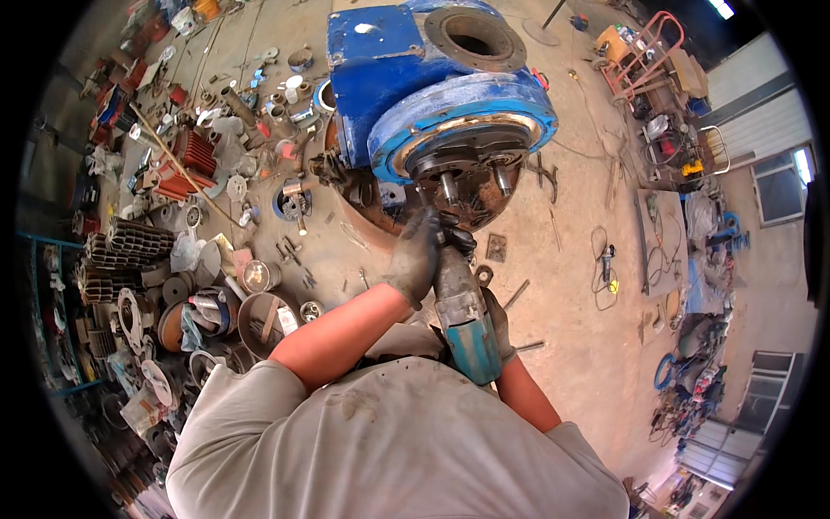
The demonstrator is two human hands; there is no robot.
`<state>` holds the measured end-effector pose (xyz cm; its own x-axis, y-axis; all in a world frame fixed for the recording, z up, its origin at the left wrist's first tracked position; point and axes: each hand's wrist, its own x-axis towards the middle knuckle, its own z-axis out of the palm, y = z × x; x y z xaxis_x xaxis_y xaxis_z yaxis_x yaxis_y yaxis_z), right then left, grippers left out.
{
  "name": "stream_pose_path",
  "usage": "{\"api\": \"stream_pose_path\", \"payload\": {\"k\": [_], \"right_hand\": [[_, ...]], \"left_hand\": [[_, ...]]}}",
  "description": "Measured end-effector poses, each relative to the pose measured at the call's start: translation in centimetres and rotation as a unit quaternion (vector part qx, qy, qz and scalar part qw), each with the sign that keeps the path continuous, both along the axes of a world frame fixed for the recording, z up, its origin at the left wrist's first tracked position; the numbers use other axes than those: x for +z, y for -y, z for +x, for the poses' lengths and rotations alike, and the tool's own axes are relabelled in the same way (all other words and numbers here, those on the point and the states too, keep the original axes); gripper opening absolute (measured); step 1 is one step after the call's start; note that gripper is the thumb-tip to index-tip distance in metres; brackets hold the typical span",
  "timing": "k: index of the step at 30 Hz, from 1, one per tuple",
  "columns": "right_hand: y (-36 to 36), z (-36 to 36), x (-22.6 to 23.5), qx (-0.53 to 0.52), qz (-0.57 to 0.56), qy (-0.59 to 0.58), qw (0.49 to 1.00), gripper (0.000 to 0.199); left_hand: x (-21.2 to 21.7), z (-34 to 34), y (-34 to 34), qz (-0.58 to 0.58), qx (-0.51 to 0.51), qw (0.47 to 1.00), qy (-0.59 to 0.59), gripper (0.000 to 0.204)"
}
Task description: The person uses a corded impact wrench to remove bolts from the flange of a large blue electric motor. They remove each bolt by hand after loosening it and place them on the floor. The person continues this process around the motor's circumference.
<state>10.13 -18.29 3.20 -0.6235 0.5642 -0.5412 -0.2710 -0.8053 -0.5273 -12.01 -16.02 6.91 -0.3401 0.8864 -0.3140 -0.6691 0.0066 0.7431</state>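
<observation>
I hold a worn teal and grey power tool (468, 320) in front of my chest, its nose toward a big blue machine housing (380, 78). My left hand (417, 253), in a dark glove, is closed round the tool's front end. My right hand (499, 322), also gloved, is at the tool's right side, partly hidden behind its body; its palm and fingers press on it. Just beyond the nose is the housing's open end, with dark rotors and two bright shaft ends (449, 189). The tool's tip is hidden by my left fingers.
Below the housing lies a rusty round base (363, 223). A hammer (296, 204) and loose metal parts lie on the floor to the left, near red finned motor parts (186, 164). An angle grinder (609, 259) with its cable and a red hand truck (644, 56) are on the right.
</observation>
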Motion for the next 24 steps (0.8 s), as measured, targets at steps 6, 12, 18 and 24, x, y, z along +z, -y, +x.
{"api": "stream_pose_path", "payload": {"k": [6,12,18,24], "right_hand": [[0.1,0.2,-2.5,-0.036,-0.003,-0.057,0.998,0.051],[0.1,-0.3,0.1,-0.049,-0.001,-0.130,0.990,0.048],[-0.3,0.6,-3.7,-0.066,0.083,0.000,0.994,0.047],[-1.7,1.3,-2.1,-0.011,0.237,0.084,0.968,0.046]], "left_hand": [[0.1,0.1,-2.2,-0.008,-0.044,0.998,0.038,0.030],[1.6,0.7,-3.6,-0.025,-0.074,0.997,0.024,0.029],[0.0,0.8,-4.5,-0.031,-0.065,0.997,0.007,0.030],[-2.4,0.5,-5.1,-0.013,-0.061,0.998,0.028,0.032]]}}
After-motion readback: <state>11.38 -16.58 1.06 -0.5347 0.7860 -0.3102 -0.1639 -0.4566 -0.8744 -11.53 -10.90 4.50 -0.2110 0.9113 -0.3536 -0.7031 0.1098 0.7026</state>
